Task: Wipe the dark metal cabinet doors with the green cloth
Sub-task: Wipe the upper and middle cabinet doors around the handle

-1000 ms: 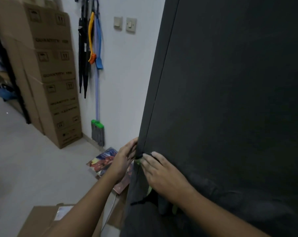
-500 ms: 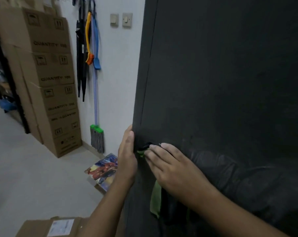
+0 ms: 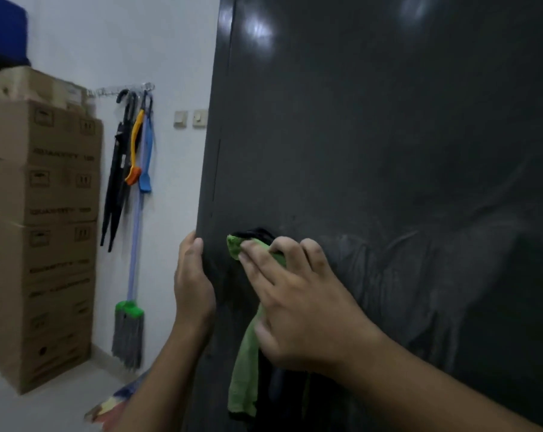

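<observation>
Your right hand (image 3: 298, 304) has slid the crumpled green cloth (image 3: 242, 366) away from the left edge of the tall dark metal cabinet door (image 3: 388, 135), opening a gap between it and your left hand (image 3: 192, 285), which half a second ago sat right beside its fingertips. Your view has also lifted, bringing glare spots near the door's top into sight.

Your right hand presses the green cloth against the door's lower left part: the forefinger lies straight across the bunched top, the next two fingers bend over the wad, and the loose end hangs down the door from under the palm. A dark layer of fabric shows behind the green at the top and bottom. Your left hand rests against the door's left edge, fingers straight and held together, fingertips touching the edge and holding nothing.

Pale smeared streaks cross the door to the right of your right hand.

Left of the door, on the white wall (image 3: 157, 42), sit two beige wall switches (image 3: 190, 119). Farther left hang black folded umbrellas (image 3: 117, 188), an orange-handled brush (image 3: 134, 151), a blue-handled brush (image 3: 147, 157) and a grey string mop with a green head (image 3: 129, 332). Farthest left stands a tall stack of brown cardboard boxes (image 3: 42, 244). A colourful printed sheet (image 3: 120, 397) lies on the floor near the door's foot, partly hidden by your left forearm.
</observation>
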### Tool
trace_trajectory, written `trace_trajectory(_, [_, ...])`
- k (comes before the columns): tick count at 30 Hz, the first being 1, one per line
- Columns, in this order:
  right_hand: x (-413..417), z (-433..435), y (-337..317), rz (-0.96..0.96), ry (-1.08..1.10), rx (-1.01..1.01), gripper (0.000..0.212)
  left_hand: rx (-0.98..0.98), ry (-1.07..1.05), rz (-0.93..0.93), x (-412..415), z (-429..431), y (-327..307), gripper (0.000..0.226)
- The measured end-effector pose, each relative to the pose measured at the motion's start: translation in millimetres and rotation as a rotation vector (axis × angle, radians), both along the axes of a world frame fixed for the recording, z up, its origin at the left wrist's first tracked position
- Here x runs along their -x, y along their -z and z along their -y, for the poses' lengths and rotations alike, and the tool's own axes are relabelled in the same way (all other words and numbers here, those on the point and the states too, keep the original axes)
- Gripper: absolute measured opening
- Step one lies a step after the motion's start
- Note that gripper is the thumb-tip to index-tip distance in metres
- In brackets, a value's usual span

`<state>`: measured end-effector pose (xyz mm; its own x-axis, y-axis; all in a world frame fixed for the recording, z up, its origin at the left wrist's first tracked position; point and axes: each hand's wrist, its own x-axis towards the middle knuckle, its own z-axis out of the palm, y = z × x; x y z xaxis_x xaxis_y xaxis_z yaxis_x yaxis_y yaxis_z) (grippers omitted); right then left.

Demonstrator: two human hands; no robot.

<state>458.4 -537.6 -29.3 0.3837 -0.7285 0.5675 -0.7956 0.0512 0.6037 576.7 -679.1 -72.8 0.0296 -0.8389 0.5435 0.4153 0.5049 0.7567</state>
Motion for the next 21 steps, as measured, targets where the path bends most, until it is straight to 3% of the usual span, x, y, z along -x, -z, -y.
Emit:
trace_trajectory(4, [9,-9,-1,-0.032,0.028,0.028,0.092,-0.027,-0.182,0.296,-2,-19,-15,0.063])
trace_trajectory(7, [10,-18,-4,0.089,0.032,0.097,0.086,-0.047,-0.304,0.498,-8,-64,-23,0.058])
trace_trajectory(10, [13,-19,-12,0.073,-0.036,0.089,0.06,0.397,-0.339,0.501,-8,-118,-19,0.066])
trace_trajectory(12, [16,-25,-23,0.073,-0.072,0.118,0.042,0.586,-0.26,0.519,5,-134,-18,0.072])
trace_trajectory(14, [17,-37,-34,0.237,-0.089,0.142,0.04,0.637,-0.202,0.487,22,-137,-18,0.082])
trace_trajectory(16, [17,-51,-42,0.427,-0.108,0.127,0.054,0.658,-0.18,0.452,38,-138,-18,0.089])
trace_trajectory(21, [12,-92,-69,0.589,-0.134,-0.076,0.048,0.665,-0.413,0.509,73,-144,-26,0.088])
